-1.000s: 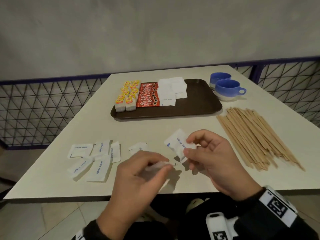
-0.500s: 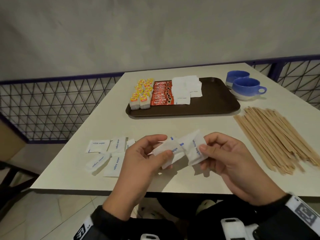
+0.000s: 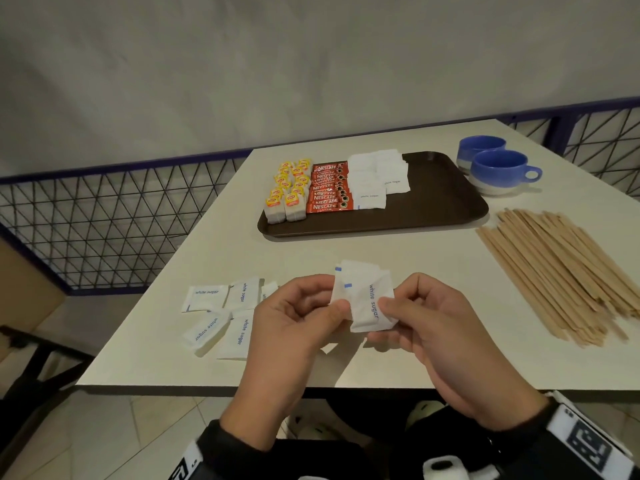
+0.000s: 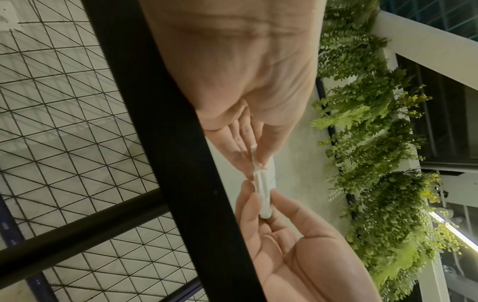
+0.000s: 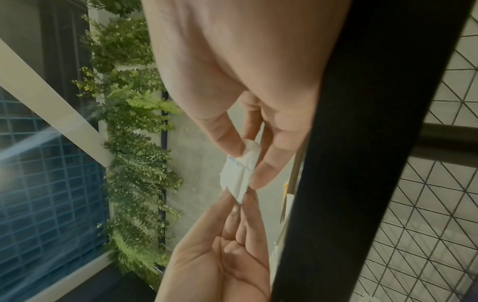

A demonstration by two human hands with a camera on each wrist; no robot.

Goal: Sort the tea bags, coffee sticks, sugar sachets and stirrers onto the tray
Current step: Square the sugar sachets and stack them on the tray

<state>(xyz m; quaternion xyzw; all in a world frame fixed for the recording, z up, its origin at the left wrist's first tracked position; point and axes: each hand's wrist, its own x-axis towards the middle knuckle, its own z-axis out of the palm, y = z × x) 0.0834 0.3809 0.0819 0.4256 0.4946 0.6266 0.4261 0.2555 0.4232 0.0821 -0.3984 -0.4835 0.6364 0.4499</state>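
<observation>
Low in the middle of the head view, I see the left hand [image 3: 294,327] and the right hand [image 3: 436,327] close together over the table [image 3: 346,251]. Both pinch one small stack of sugar sachets [image 3: 363,299] between thumb and fingers, lifted off the table. From the left wrist view the stack [image 4: 264,192] shows edge-on between the two hands. More loose sachets [image 3: 221,313] lie flat on the table, left of the hands.

Up in the middle sits the brown tray [image 3: 443,202]. On its left part stand tea bags [image 3: 287,192] in rows, then coffee sticks [image 3: 329,192] just beside them, then sorted sachets [image 3: 377,181]. Its right part is bare.

At the right of the frame, the stirrers [image 3: 561,271] lie in a big pile on the table, near the tray. Two blue cups [image 3: 495,168] stand above the pile.
</observation>
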